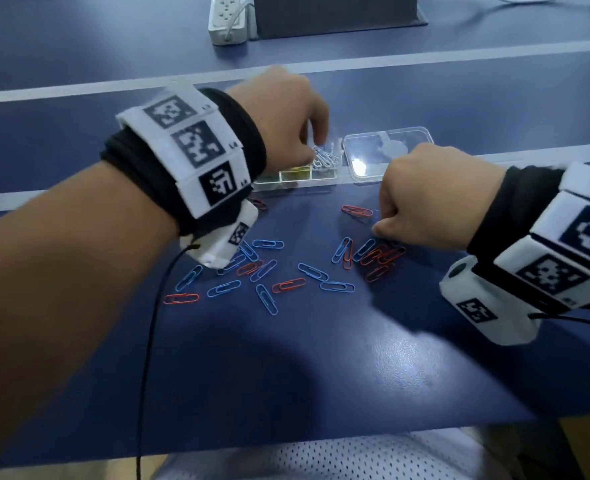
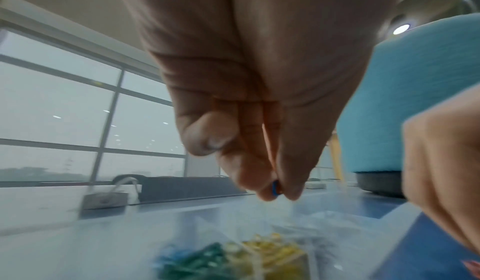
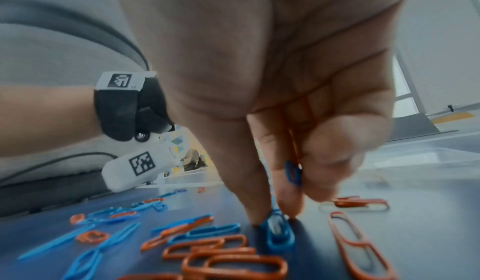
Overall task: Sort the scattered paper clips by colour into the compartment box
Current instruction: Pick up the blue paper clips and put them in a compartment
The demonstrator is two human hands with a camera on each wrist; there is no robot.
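The left hand [image 2: 249, 100] pinched a small blue paper clip [image 2: 275, 187] above the clear plastic compartment box [image 1: 295, 174]; the right hand [image 1: 435, 199], fingers curled, pinched a blue clip [image 3: 293, 173] among scattered blue and orange clips [image 1: 288, 285] on open navy table [image 1: 321, 368] short of its near edge.

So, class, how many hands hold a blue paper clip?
2: left hand pinches a clip above the box; right hand grips another clip over the table. Others may be hidden.

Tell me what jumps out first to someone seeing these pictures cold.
The scatter of blue and orange paper clips on the dark blue table near the person. Behind it, the left hand hovers over the clear compartment box, pinching a blue clip, while the right hand is down among the clips, pinching a blue one.
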